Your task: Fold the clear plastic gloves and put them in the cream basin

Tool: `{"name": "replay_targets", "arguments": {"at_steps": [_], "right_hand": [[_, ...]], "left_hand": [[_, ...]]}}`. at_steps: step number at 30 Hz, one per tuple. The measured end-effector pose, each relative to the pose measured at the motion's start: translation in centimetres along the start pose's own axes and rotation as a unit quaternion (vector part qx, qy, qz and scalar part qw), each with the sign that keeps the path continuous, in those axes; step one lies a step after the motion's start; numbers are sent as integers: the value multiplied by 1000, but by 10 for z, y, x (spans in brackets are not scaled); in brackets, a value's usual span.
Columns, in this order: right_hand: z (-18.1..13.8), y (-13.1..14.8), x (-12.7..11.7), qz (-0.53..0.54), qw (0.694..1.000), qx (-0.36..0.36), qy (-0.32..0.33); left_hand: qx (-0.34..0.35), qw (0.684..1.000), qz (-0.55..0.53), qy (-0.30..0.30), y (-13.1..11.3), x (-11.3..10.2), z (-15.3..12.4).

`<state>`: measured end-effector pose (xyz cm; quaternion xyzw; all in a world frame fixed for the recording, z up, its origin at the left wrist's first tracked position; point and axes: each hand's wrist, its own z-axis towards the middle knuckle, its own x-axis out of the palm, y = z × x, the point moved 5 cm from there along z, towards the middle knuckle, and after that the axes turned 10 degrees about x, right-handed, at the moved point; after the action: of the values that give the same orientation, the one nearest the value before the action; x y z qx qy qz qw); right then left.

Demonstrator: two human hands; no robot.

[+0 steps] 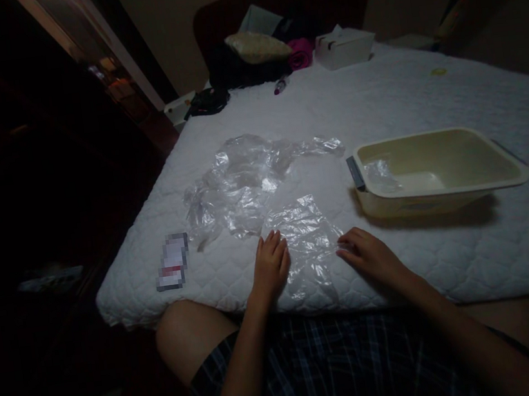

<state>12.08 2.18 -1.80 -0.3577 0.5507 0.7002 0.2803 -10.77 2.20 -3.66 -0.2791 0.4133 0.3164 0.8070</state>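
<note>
A clear plastic bag (307, 244) lies spread on the bed near its front edge, between my hands. My left hand (272, 264) rests flat on the bag's left side, fingers stretched out. At the right side my right hand (369, 254) pinches the bag's edge between thumb and fingers. Beyond the hands is a loose, crumpled heap of clear plastic bags (243, 184). To the right stands a cream plastic tub (421, 204) with grey handles, and a small piece of clear plastic (382, 174) lies inside it at the left end.
A phone-like blurred object (173, 262) lies on the white quilted bedding (129, 281) at the left. Toward the headboard are a white tissue box (345, 49), a pillow (258, 47), a dark bag (207, 101) and a small bottle (280, 85). A yellow ring (438, 72) lies far right.
</note>
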Motion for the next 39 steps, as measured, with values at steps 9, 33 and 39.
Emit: {"name": "replay_targets", "arguments": {"at_steps": [9,33,39], "right_hand": [[-12,15,9,-80,991,-107,-21],[-8,24,10,-108,984,-145,-3],[-2,25,15,-137,983,-121,-29]], "left_hand": [[27,999,-13,-26,-1,3,-2],[19,999,-32,13,-2,7,-1],[23,999,-29,9,-3,7,0]]}}
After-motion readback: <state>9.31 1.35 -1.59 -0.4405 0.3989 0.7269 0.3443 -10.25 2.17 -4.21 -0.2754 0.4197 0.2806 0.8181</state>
